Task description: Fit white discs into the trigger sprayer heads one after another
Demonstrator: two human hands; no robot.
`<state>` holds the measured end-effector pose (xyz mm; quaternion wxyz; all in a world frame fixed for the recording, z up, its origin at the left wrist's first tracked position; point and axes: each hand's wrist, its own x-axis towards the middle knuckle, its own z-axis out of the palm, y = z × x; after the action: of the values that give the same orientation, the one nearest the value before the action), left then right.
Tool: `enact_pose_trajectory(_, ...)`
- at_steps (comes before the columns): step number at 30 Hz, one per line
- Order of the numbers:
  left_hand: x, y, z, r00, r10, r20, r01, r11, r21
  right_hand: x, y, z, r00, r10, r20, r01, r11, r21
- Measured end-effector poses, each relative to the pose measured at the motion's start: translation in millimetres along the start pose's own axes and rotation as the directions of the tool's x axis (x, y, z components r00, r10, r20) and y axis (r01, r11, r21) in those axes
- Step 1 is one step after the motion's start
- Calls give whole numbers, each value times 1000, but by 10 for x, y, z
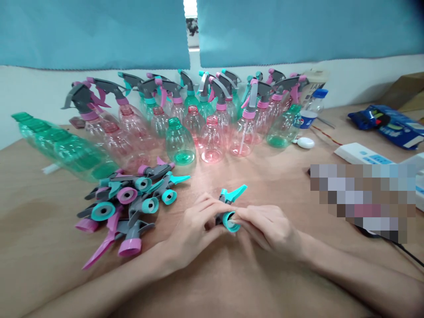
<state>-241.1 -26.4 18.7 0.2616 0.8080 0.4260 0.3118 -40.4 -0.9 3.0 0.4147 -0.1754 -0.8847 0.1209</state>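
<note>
My left hand (pixel 200 223) is closed around a trigger spray head (pixel 231 221) with a grey body, turquoise collar and turquoise trigger. The collar's open end faces me. My right hand (pixel 273 227) is pinched at the collar's right edge, its fingertips at the opening; whatever small thing they may hold is hidden. Left of my hands lies a pile of loose spray heads (pixel 127 195), grey with pink or turquoise parts. Behind stand several clear pink and green bottles, among them an open green bottle (pixel 180 143) and an open pink bottle (pixel 212 143).
Spray-topped bottles (pixel 220 101) line the back, below a blue curtain (pixel 99 33). Nested green bottles (pixel 62 145) lean at the left. On the right are a Pepsi bottle (pixel 308 115), a white oval object (pixel 305 142), a blue packet (pixel 394 126), a power strip (pixel 362 153) and a blurred-out object (pixel 361 198).
</note>
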Motion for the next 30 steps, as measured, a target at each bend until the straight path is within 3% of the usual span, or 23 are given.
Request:
enact_pose_trajectory(4, 12, -58, -30, 986, -154, -69, 157, 987, 31, 28, -23, -97, 996, 63, -68, -64, 998, -18)
enact_pose_trajectory(8, 18, -82, -40, 978, -192, -83, 194, 981, 15, 27, 91, -93, 993, 66, -99, -75, 992, -100)
enact_pose_trajectory(13, 27, -89, -19, 949, -269, -166, 261, 963, -68, 2, 237, -27, 972, 233, 35, -222, 956, -189)
enact_pose_trajectory(17, 28, -104, -12, 940, -297, -169, 286, 954, -87, 6, 240, -1, 957, 266, 119, -249, 958, -142)
enact_pose_trajectory(25, 34, -94, -15, 937, -300, -181, 289, 954, -85, -8, 146, 57, 966, 242, 87, -239, 970, -51)
enact_pose_trajectory(27, 36, -90, -15, 937, -298, -183, 289, 954, -74, -7, 128, 51, 937, 343, 71, -344, 939, 5)
enact_pose_trajectory(30, 39, -86, -16, 937, -293, -189, 285, 956, -69, 12, 120, 19, 849, 520, 89, -528, 836, 152)
